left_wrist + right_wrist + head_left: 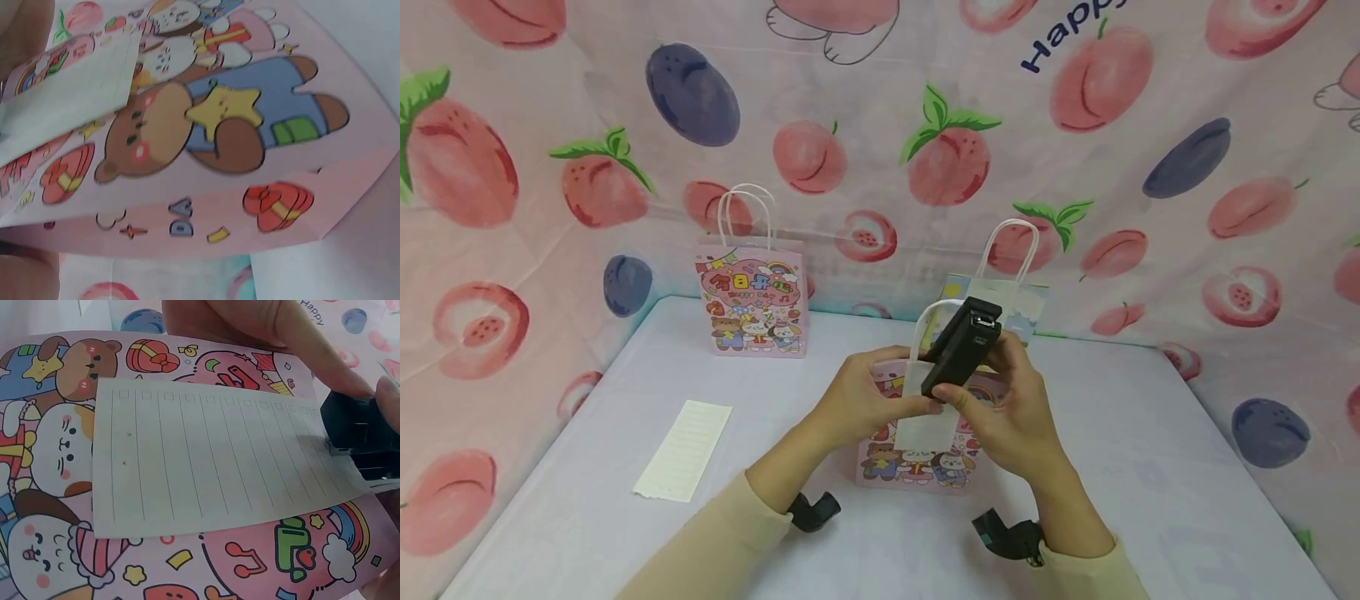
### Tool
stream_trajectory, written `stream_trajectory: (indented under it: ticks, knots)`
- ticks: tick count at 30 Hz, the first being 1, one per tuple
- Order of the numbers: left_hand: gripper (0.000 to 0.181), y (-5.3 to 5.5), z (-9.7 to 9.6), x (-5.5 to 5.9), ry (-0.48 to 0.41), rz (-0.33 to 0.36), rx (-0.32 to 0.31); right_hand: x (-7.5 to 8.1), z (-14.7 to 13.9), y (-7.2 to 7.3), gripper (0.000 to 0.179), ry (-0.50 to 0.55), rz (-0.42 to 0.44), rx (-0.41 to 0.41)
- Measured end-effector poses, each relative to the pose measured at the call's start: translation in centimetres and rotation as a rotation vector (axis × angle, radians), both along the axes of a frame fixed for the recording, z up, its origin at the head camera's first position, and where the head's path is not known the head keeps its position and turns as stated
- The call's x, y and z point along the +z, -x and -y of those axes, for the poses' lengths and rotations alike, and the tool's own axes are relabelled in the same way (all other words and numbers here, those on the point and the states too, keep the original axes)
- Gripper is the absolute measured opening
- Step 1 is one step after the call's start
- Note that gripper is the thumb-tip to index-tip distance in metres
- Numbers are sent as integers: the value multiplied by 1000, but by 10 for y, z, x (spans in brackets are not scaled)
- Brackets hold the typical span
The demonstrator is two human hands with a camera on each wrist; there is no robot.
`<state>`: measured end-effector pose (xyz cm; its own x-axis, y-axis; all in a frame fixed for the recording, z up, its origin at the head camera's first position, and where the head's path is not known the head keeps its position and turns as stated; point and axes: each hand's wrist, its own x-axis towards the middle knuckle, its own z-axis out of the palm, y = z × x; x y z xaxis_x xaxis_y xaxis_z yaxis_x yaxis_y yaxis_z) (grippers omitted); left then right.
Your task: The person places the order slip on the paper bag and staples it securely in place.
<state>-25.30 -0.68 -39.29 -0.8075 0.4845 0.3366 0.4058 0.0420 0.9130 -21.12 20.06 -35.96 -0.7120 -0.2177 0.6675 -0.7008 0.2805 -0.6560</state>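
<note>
The right hand [1011, 408] grips a black stapler [962, 346], its mouth clamped over the end of a lined slip [212, 462] lying on the pink bag [917, 467]. The left hand [861, 400] pinches bag and slip just beside the stapler.

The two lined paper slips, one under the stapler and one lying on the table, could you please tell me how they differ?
The slip under the stapler lies against the pink cartoon gift bag, held there by the left hand, with the black stapler in the right hand at one end. The loose slip lies flat on the table, untouched. Both are pale and lined.
</note>
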Motion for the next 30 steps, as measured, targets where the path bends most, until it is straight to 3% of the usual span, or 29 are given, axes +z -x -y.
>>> stream_trajectory:
  ticks: [4, 11, 20, 30]
  knots:
    - [52, 1, 4, 1, 21, 37, -14, 0, -1, 0, 78, -3, 12, 8]
    - [41, 2, 5, 2, 23, 49, -6, 5, -7, 2, 100, -4, -83, -81]
    - [28, 3, 6, 2, -19, 117, -24, 8, -9, 7, 75, 101, -160, 25]
    - [29, 6, 7, 1, -33, 149, -47, 14, -12, 4, 73, 229, -197, -15]
